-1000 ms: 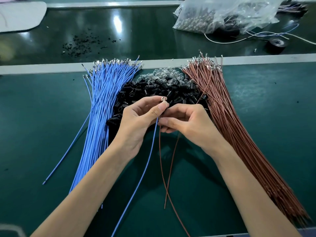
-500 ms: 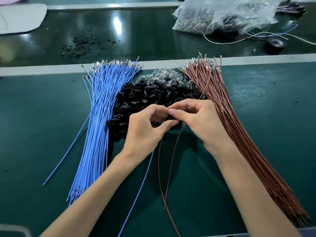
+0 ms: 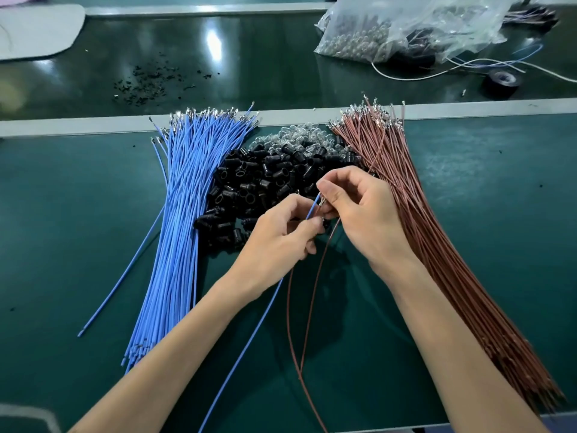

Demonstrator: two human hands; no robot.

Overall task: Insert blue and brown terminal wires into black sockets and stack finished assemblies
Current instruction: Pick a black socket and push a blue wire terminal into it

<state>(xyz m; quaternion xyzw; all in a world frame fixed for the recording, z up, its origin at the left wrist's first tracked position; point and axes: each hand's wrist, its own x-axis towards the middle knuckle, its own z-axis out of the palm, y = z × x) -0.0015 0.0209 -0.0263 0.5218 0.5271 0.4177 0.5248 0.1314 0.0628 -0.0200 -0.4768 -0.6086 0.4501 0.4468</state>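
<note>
A fanned bundle of blue terminal wires [image 3: 184, 207] lies on the left of the green mat, a bundle of brown ones [image 3: 437, 245] on the right. Between them sits a heap of black sockets [image 3: 259, 182] with clear bulbs [image 3: 299, 139] behind it. My left hand [image 3: 281, 242] pinches a single blue wire [image 3: 243, 348] near its upper end, and a black socket seems tucked under its fingers. My right hand [image 3: 362, 210] pinches the blue wire's metal tip together with brown wires [image 3: 299, 323] that hang down toward me.
A grey rail [image 3: 468, 109] crosses behind the bundles. Beyond it lie black scraps [image 3: 150, 85], a plastic bag of parts [image 3: 406, 29], a roll of black tape [image 3: 501, 82] and loose white wire. One stray blue wire [image 3: 125, 270] lies left of the blue bundle.
Both hands have dropped slightly toward me and parted a little. The blue wire's tip now shows between them, held by my right fingers.
</note>
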